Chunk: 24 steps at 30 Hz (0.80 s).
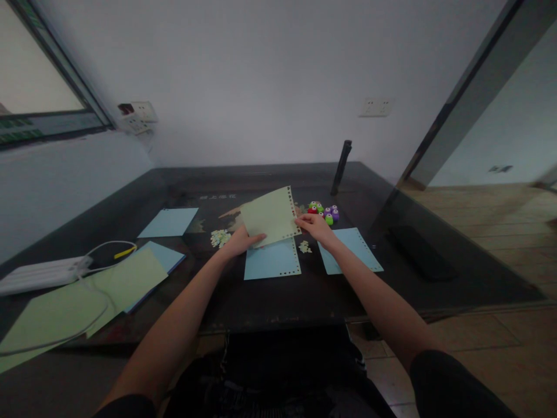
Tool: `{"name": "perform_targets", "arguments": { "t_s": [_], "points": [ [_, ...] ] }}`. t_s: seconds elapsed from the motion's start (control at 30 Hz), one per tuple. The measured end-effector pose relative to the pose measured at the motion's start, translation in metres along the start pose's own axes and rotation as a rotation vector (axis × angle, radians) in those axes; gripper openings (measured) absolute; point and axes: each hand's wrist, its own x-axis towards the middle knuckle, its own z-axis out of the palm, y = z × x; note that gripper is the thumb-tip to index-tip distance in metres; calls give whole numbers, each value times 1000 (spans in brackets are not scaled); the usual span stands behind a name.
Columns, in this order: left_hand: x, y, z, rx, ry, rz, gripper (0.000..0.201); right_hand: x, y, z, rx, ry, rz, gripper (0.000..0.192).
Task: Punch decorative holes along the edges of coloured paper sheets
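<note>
My left hand and my right hand both grip a pale green paper sheet, raised a little above the dark table. The sheet has a row of punched holes along its right and lower edges. Under it lies a blue sheet with punched edges. A second blue sheet lies under my right wrist. A cluster of small coloured punches sits just beyond my right hand. Paper cut-outs lie left of my left hand, and a smaller pile of cut-outs sits between the blue sheets.
A blue sheet lies at the left. Green sheets and a blue one are stacked at the near left with a white cable and a white power strip. A dark upright object stands at the back; a black flat object lies right.
</note>
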Motion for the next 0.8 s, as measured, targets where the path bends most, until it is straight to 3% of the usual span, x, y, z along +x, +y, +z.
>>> {"name": "perform_targets", "arguments": {
  "t_s": [0.17, 0.27, 0.5, 0.67, 0.8],
  "points": [
    [5, -4, -3, -64, 209, -71, 38, 3, 4, -1, 37, -15, 9, 26],
    [5, 0, -3, -158, 272, -124, 27, 5, 9, -3, -28, 7, -20, 24],
    [1, 6, 3, -503, 278, -176, 30, 12, 20, -2, -233, 62, -90, 19],
    [2, 6, 4, -514, 247, -212, 34, 30, 14, 3, -345, 56, -108, 14],
    [1, 9, 6, -529, 234, -206, 37, 54, 8, 3, -612, 109, -91, 18]
  ]
}}
